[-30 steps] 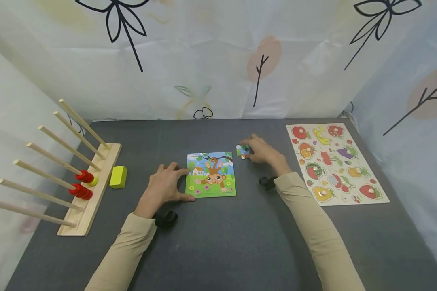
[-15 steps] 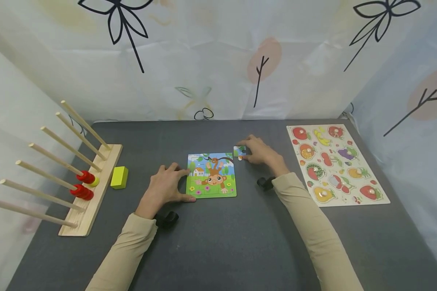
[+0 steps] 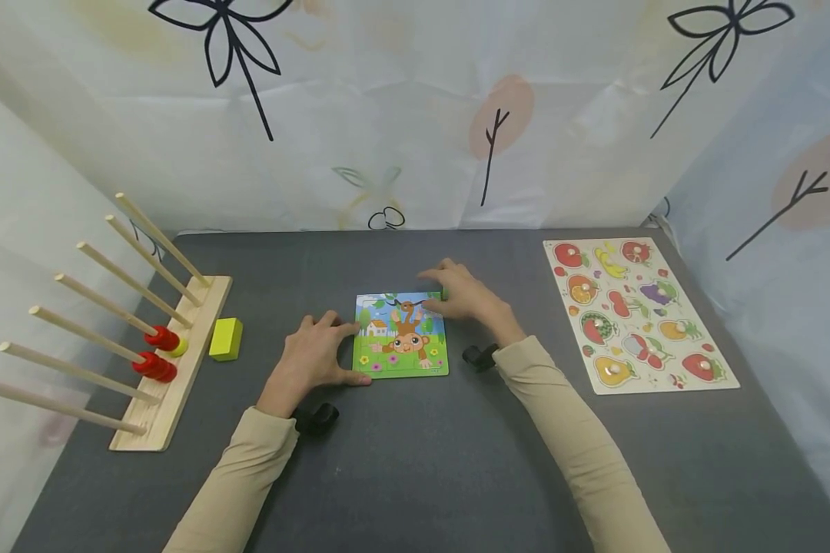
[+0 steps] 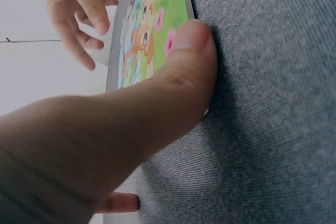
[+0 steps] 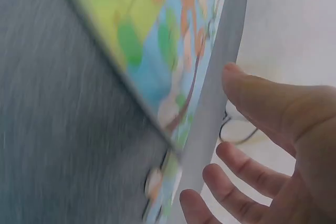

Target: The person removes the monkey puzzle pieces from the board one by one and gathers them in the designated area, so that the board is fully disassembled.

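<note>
A square jigsaw puzzle (image 3: 403, 338) with an upside-down monkey picture lies flat on the dark table. My left hand (image 3: 309, 359) rests at its left side, thumb at the lower-left corner and index finger along the left edge. In the left wrist view, that thumb (image 4: 181, 72) touches the puzzle's edge. My right hand (image 3: 465, 295) hovers over the puzzle's upper-right corner, fingers apart and holding nothing. Below those fingers, in the right wrist view, a small puzzle piece (image 5: 161, 192) lies beside the corner; the hand hides it from the head view.
Left stands a wooden peg rack (image 3: 192, 326) with several tall pegs and red and yellow beads. A yellow block (image 3: 225, 339) lies beside it. A fruit peg board (image 3: 636, 316) lies at the right. Fabric walls (image 3: 415, 115) close off the back and sides.
My right hand slid the small piece left towards the puzzle's corner, then moved further left over the corner and off the piece. My left hand has stayed in place.
</note>
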`<state>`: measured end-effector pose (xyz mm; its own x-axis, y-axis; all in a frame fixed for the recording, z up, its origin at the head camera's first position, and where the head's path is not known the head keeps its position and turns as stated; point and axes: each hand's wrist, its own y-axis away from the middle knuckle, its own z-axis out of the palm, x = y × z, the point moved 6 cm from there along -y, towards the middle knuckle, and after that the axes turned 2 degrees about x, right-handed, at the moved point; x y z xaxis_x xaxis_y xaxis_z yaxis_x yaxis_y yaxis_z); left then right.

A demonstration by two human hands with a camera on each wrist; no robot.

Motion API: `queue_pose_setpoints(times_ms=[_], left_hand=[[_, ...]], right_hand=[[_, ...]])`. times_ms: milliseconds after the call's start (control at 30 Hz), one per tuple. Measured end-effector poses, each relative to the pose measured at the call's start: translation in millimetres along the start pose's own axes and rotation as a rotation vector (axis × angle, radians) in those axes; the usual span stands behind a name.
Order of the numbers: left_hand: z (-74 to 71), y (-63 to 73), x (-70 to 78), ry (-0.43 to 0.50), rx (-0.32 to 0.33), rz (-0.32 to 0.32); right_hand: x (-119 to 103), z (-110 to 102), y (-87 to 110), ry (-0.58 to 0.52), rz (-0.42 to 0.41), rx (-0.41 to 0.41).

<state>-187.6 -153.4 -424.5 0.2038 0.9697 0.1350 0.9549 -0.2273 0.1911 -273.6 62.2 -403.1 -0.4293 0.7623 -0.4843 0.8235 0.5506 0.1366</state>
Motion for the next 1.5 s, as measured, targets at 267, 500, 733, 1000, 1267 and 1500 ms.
queue_pose_setpoints(times_ms=[267, 500, 733, 1000, 1267, 1500], left_hand=[[2.1, -0.4, -0.6, 0.003, -0.006, -0.003], [2.1, -0.4, -1.6, -0.002, 0.013, 0.009], [2.4, 0.0, -1.2, -0.006, 0.025, 0.018], [-1.3, 1.8, 0.5, -0.006, 0.036, 0.030], [-1.0, 0.9, 1.0, -0.006, 0.025, 0.020], [-2.0, 1.4, 1.0, -0.006, 0.027, 0.017]], right_hand=[[-21, 24, -10.1, -0.064, -0.052, -0.022], [-36, 41, -13.1, -0.058, -0.032, -0.045], [-42, 49, -12.5, 0.016, -0.024, -0.068], [-41, 47, -10.7, -0.022, -0.009, -0.064], [-41, 45, -9.2, -0.029, 0.003, -0.053], [-42, 44, -8.2, -0.006, -0.005, -0.017]])
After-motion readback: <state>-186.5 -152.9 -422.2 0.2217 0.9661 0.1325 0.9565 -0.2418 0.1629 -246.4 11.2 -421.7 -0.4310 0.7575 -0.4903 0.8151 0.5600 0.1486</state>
